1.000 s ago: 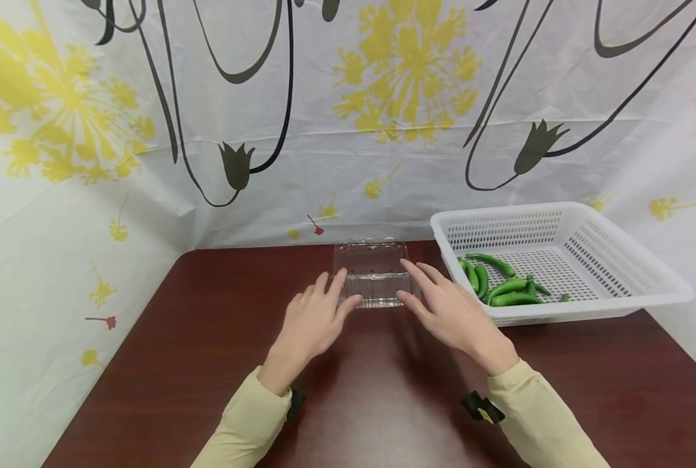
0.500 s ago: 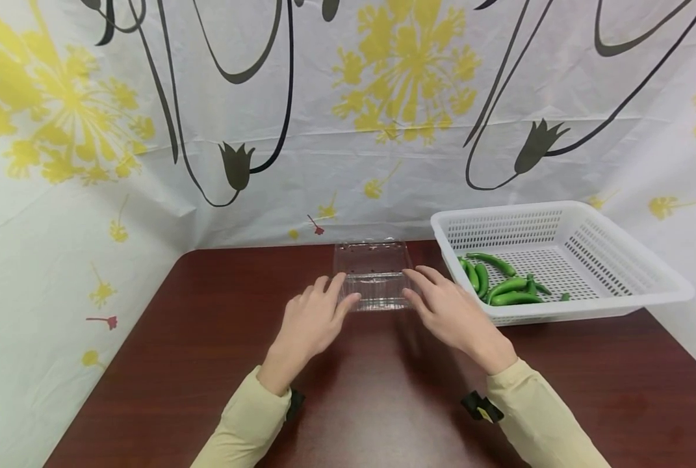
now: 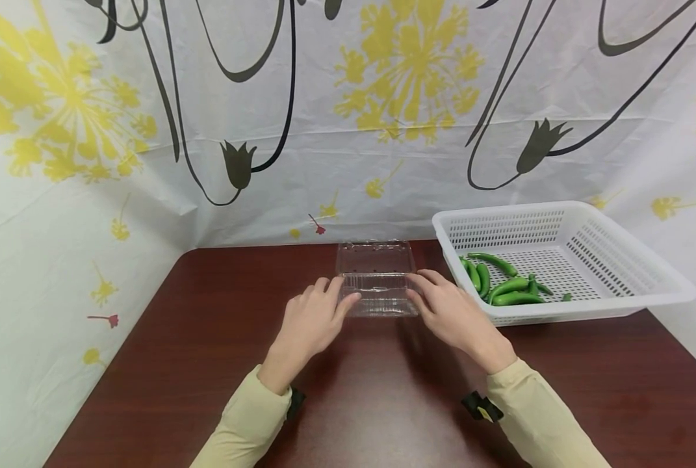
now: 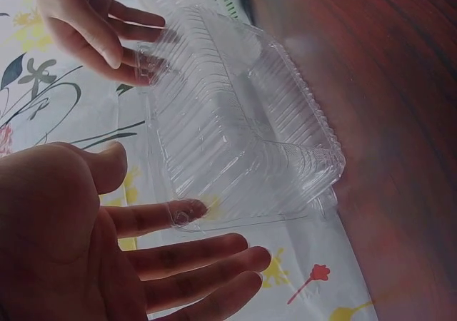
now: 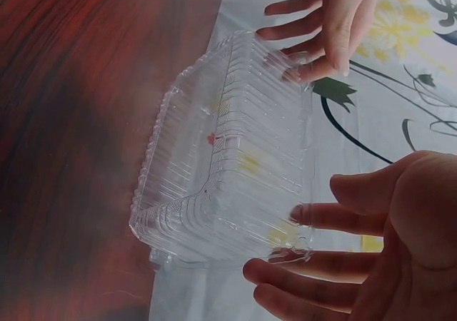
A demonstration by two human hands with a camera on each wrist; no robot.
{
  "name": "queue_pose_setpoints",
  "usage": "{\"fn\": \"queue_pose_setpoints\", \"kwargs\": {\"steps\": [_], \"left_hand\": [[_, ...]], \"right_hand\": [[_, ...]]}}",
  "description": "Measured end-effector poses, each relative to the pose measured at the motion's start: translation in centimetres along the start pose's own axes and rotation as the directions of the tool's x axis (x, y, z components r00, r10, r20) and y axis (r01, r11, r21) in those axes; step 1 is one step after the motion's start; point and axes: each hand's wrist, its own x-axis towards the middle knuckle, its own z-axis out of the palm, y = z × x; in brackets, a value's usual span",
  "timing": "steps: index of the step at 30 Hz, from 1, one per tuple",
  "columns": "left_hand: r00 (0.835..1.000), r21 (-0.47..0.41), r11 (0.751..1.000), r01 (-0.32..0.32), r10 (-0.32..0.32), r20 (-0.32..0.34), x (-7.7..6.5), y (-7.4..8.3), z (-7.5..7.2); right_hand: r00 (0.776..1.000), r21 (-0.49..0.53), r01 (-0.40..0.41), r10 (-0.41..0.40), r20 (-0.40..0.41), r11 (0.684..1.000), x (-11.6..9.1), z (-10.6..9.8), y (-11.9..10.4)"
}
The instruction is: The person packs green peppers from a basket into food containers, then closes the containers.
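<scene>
A clear plastic clamshell container with ribbed sides lies on the table at centre, its lid folded back toward the wall. My left hand is at its left end and my right hand at its right end. In the left wrist view, the left index fingertip shows through the container near one corner, the thumb standing apart. In the right wrist view, fingertips of the right hand reach behind the edge of the container, fingers nearly straight and thumb off it.
At the right stands a white perforated basket with several green chili peppers at its left side. The dark red wooden table runs back to a white printed cloth hung behind and at the sides.
The clamshell container has shifted slightly toward me and to the right. My right fingertips have moved slightly lower; the left hand has stayed almost in place.
</scene>
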Motion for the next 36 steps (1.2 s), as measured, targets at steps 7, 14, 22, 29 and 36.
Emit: {"fn": "queue_pose_setpoints", "kwargs": {"steps": [7, 14, 22, 29, 36], "left_hand": [[1.0, 0.001, 1.0, -0.009, 0.009, -0.007, -0.05, 0.0, -0.01], [1.0, 0.005, 1.0, -0.005, 0.005, -0.008, -0.1, -0.04, -0.08], [1.0, 0.005, 1.0, -0.007, 0.007, -0.009, -0.05, -0.14, -0.09], [1.0, 0.008, 1.0, -0.001, 0.001, -0.015, 0.0, -0.23, -0.13], [1.0, 0.015, 1.0, -0.001, 0.002, -0.021, 0.04, -0.33, -0.06]], "right_hand": [[1.0, 0.011, 0.013, -0.013, -0.019, 1.0, -0.01, 0.33, 0.14], [1.0, 0.024, 0.003, -0.002, -0.021, 1.0, -0.04, 0.46, 0.18], [1.0, 0.022, -0.002, 0.003, -0.019, 1.0, 0.02, 0.58, 0.2], [1.0, 0.027, 0.0, 0.0, -0.013, 1.0, -0.01, 0.65, 0.2], [1.0, 0.047, 0.011, -0.01, -0.004, 0.999, -0.07, 0.72, 0.12]]}}
